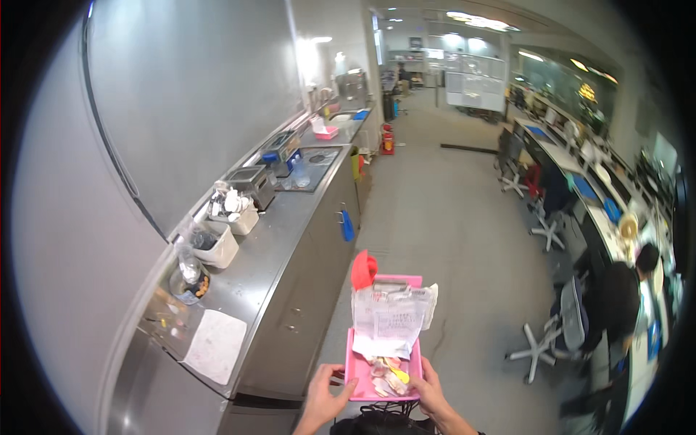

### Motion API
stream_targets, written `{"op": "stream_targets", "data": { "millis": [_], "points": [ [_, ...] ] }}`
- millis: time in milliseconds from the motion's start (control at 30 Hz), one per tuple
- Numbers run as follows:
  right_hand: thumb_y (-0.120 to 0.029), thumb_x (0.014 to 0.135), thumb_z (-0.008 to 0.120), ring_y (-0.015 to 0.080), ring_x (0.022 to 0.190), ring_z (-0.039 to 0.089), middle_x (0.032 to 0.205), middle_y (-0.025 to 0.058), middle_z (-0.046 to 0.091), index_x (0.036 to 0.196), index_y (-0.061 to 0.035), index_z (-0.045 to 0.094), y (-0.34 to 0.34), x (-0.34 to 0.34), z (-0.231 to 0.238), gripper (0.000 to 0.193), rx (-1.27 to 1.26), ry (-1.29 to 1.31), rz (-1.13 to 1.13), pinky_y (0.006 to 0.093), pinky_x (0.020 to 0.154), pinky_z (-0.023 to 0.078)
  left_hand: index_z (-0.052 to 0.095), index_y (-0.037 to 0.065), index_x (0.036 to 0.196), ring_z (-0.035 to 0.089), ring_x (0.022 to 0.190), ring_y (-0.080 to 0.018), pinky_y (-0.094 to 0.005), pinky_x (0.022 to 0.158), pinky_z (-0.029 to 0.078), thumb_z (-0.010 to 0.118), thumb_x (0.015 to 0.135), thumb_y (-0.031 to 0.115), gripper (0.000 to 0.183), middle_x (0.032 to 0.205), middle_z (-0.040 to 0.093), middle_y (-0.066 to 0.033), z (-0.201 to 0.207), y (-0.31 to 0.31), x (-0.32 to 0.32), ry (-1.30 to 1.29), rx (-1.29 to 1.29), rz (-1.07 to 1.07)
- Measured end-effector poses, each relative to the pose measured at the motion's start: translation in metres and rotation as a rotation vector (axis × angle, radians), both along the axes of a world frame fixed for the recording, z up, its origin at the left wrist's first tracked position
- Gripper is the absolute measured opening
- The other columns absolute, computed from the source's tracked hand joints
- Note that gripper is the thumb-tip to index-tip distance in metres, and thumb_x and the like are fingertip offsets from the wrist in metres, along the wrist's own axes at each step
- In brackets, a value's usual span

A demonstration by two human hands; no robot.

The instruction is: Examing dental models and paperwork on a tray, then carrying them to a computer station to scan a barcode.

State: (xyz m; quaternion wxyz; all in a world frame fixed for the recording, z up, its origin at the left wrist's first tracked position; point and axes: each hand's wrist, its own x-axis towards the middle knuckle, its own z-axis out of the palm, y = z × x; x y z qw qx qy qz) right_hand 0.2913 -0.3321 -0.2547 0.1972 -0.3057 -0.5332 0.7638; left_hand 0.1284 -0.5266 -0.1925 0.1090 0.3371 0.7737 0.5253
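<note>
My left hand (325,397) and my right hand (433,396) grip a pink tray (359,391) from its two sides, close to my body. Inside its near part lie crumpled papers and scraps (388,378), one of them yellow. Sheets of white paper with writing (391,316) stand upright across the tray's middle, a dark clip-like strip at their top. Behind them, at the far left corner, rises a red item (364,270) whose kind I cannot make out. The fingers of both hands are partly hidden under and behind the tray.
Along my left runs a steel counter (279,239) with a white cloth (215,346), a glass jar (190,279), white bins (219,248) and another pink container (325,130). Grey floor stretches ahead. At right, a person (612,304) sits at a long desk beside office chairs (571,315).
</note>
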Motion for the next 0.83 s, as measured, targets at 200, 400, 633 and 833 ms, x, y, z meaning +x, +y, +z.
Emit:
{"op": "stream_targets", "data": {
  "millis": [200, 400, 633, 833],
  "points": [
    [0.003, 0.072, 0.057, 0.0259, 0.113, 0.066, 0.130, 0.0182, 0.062, 0.146, 0.0029, 0.045, 0.177, -0.195, -0.001, 0.075, -0.109, 0.102, 0.001, 0.0347, 0.090, 0.059, 0.064, 0.004, 0.118, 0.058, 0.129, -0.0357, -0.0440, 0.104, 0.048, 0.087, 0.083, 0.028, 0.049, 0.140, 0.055, -0.0199, 0.000, 0.156, -0.150, -0.142, 0.261, 0.050],
    [0.004, 0.077, 0.050, 0.0261, 0.120, 0.065, 0.140, 0.0167, 0.059, 0.156, 0.0034, 0.038, 0.380, -0.338, -0.032, 0.080, -0.027, 0.009, 0.024, 0.0308, 0.090, 0.058, 0.060, 0.007, 0.121, 0.055, 0.131, -0.0398, -0.0463, 0.107, 0.046, 0.087, 0.082, 0.034, 0.054, 0.144, 0.051, -0.0211, -0.016, 0.363, -0.351, 0.229, 0.046, -0.408],
    [0.003, 0.072, 0.056, 0.0270, 0.114, 0.066, 0.132, 0.0173, 0.061, 0.147, 0.0026, 0.044, 0.616, -0.497, -0.003, 0.076, -0.131, 0.137, -0.158, 0.0364, 0.093, 0.058, 0.054, 0.009, 0.118, 0.063, 0.107, -0.0467, -0.0525, 0.086, 0.053, 0.082, 0.085, 0.036, 0.051, 0.127, 0.056, -0.0211, 0.025, 0.633, -0.537, 0.191, -0.186, -0.630],
    [0.000, 0.076, 0.057, 0.0241, 0.128, 0.056, 0.140, 0.0133, 0.057, 0.151, -0.0031, 0.042, 0.830, -0.693, -0.029, 0.077, -0.089, 0.058, 0.044, 0.0340, 0.103, 0.050, 0.055, 0.010, 0.115, 0.070, 0.102, -0.0403, -0.0466, 0.082, 0.058, 0.085, 0.083, 0.042, 0.054, 0.126, 0.063, -0.0156, -0.031, 0.820, -0.706, 0.197, -0.262, -0.390]
  ]
}}
